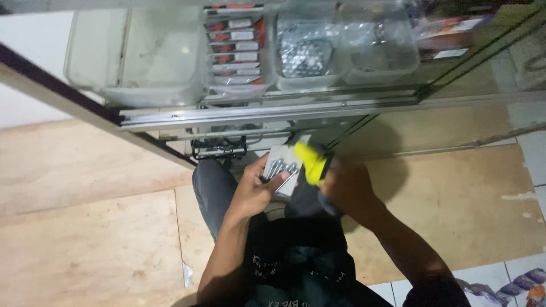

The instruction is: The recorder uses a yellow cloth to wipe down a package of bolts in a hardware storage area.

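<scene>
Our left hand (pixel 253 190) cups a small grey tray of metal bits (pixel 282 169) above the knee, fingers curled round it. Right hand (pixel 347 190) wraps the yellow-handled tool (pixel 311 162). We'd best hold the tray level and seat the tip squarely.

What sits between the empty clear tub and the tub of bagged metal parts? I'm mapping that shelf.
In the head view, a clear tub of stacked red-and-white packets sits between the empty tub and the bagged-parts tub.
</scene>
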